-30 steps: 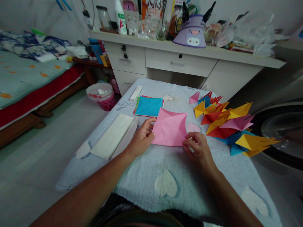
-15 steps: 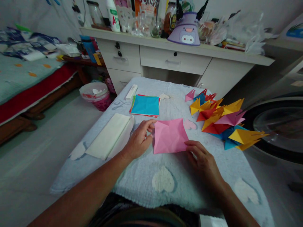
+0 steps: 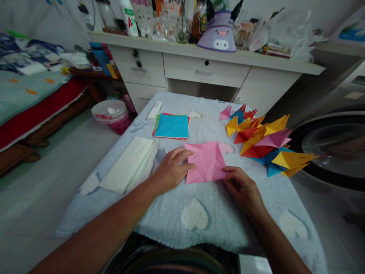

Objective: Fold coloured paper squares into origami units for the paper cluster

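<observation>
A creased square of pink origami paper (image 3: 205,163) lies in front of me on the cloth-covered table (image 3: 171,213). Against its left edge rests my left hand (image 3: 172,169), fingers apart, with fingertips over the paper. My right hand (image 3: 241,184) pinches the lower right edge between thumb and fingers. Beyond the pink sheet is a stack of coloured paper squares (image 3: 172,126), blue on top. Several folded paper cranes (image 3: 259,139) in yellow, red, blue and pink are grouped at the right.
Left of my hand lies a folded pale cloth or paper (image 3: 128,163), with a small white box (image 3: 154,110) farther back. A pink waste bin (image 3: 112,116) stands on the floor. Behind the table is a white cabinet (image 3: 205,72); a round-doored machine (image 3: 336,148) stands right.
My left hand has opened from its pinch at the upper left corner and slid onto the paper's left side. My right hand keeps its grip. The whole view has shifted slightly.
</observation>
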Demonstrator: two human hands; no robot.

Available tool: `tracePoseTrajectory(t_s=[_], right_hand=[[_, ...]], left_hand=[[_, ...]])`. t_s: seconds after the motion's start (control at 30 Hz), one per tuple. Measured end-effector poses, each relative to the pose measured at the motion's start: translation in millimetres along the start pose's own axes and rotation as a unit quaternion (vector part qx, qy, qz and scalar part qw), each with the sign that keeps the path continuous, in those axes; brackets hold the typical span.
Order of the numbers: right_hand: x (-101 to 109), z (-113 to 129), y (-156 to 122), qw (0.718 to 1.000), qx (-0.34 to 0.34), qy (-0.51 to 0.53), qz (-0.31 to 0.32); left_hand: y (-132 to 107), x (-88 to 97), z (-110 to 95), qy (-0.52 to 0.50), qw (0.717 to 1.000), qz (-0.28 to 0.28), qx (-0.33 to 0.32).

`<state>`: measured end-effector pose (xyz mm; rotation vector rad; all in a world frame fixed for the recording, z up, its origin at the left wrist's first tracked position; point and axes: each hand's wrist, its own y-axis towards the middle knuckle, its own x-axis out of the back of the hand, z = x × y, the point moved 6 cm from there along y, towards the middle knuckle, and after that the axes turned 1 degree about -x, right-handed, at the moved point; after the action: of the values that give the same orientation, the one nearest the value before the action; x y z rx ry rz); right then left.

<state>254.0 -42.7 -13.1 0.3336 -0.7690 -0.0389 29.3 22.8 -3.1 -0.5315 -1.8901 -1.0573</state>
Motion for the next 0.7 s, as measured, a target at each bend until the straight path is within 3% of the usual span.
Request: tracePoseTrajectory(t_s=[0.2,0.5,0.7], right_hand=[[-1,1,-1,1.000,0.018,-0.003,-0.008],[-8,6,0,0.998,0.046,-0.053,0.000],[-10,6,-1,0.996,0.040,-0.077,0.007]], left_hand=[[3,5.3,-11,-0.019,0.999,-0.010,-0.045],[0,-3.3,-20,-0.023,0.994,0.090,-0.054],[-2,-9.3,-21,-0.019,0.992,0.109,-0.062]])
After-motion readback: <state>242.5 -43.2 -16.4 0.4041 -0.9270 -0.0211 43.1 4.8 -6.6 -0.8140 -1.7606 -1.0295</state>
